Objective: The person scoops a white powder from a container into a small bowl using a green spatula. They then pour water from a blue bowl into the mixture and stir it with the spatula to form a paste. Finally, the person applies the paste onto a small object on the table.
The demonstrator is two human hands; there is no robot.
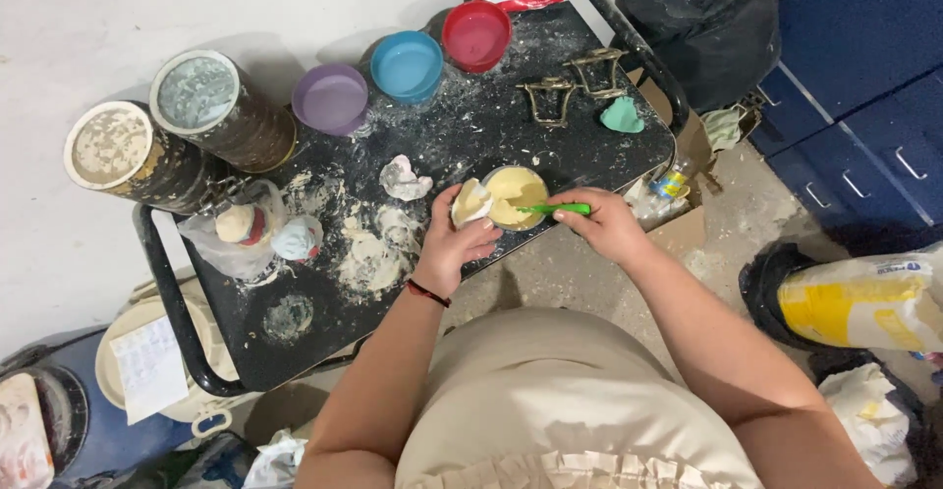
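The left hand [454, 244] grips a white lump [470, 201] by the yellow bowl [517, 195], while the right hand [604, 224] pinches a green stick [555, 209].

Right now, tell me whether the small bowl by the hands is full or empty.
Nearly full: pale yellow mix fills the small bowl, and the green tool in the right hand dips into it.

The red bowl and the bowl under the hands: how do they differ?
The red bowl stands untouched at the far edge of the black table; the mixing bowl sits at the near edge, gripped by the left hand. The red bowl looks empty; the mixing bowl holds pale yellow paste, with a green tool in the right hand reaching in. Both are round and upright.
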